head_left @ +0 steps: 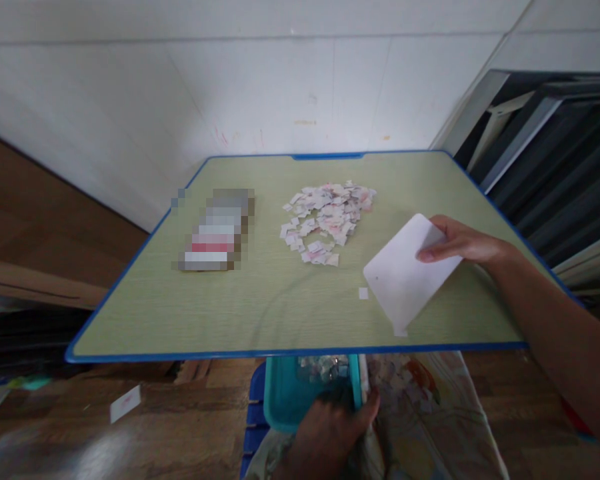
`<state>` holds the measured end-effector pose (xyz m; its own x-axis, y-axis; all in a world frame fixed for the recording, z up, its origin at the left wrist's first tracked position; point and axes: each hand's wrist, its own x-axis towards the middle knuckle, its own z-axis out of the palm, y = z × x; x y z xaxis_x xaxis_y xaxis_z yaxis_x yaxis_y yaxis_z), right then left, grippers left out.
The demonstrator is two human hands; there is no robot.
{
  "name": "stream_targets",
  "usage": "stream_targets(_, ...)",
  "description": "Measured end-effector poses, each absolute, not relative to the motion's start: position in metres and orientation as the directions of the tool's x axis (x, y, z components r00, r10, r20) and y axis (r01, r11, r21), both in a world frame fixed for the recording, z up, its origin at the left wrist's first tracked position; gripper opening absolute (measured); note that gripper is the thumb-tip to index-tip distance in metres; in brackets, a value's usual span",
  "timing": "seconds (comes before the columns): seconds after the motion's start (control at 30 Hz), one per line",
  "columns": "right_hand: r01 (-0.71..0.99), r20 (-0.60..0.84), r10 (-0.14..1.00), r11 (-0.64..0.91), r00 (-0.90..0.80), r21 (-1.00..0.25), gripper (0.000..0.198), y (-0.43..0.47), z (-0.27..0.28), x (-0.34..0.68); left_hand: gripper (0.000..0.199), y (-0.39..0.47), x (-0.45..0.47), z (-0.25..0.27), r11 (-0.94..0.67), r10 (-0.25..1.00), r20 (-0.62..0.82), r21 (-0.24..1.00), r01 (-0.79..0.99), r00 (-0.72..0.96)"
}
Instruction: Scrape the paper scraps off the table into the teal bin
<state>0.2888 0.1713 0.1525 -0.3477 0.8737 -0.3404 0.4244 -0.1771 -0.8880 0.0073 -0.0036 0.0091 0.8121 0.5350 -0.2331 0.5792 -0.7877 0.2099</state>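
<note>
My right hand [457, 241] is closed on a white card [410, 270] with rounded corners, the thumb on its face, tilted above the right of the table. A small white piece sits at the card's lower tip, against the tabletop. One square paper piece [363, 293] lies just left of the card. Beyond it spreads a loose pile of small paper pieces [330, 210], whitish with pink marks. Below the table edge, my left hand [327, 430] is at a teal basin [280, 400], thumb stretched to the right; its other fingers are dark and blurred.
The table [190, 320] has a blue rim. A pixelated flat object [215, 230] lies on its left. Clear-looking small bits [325, 367] are in the basin, beside a patterned cloth [430, 427] holding paper pieces. A blue slatted stool [257, 413] supports the basin. A card [125, 404] lies on the floor.
</note>
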Motion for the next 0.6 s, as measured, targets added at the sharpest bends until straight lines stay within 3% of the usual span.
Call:
stream_targets(0.13,0.323,-0.256,0.929,-0.164,-0.267,-0.932,0.027,0.173,0.147,0.285,0.063,-0.004,0.008,0.01,-0.793,0.542,-0.184,0.21,0.571,0.82)
stream_targets(0.33,0.301,-0.221,0.955,-0.155,-0.199,-0.941,0.028,0.175,0.144,0.276,0.062,-0.002,0.009,0.011,-0.777,0.549,-0.249,0.199,0.597,0.798)
stream_targets(0.6,0.398,-0.34,0.875,-0.192,-0.344,-0.897,0.023,0.172,0.153,0.283,0.059,-0.001,0.01,0.013,-0.771,0.546,-0.244,0.229,0.595,0.802)
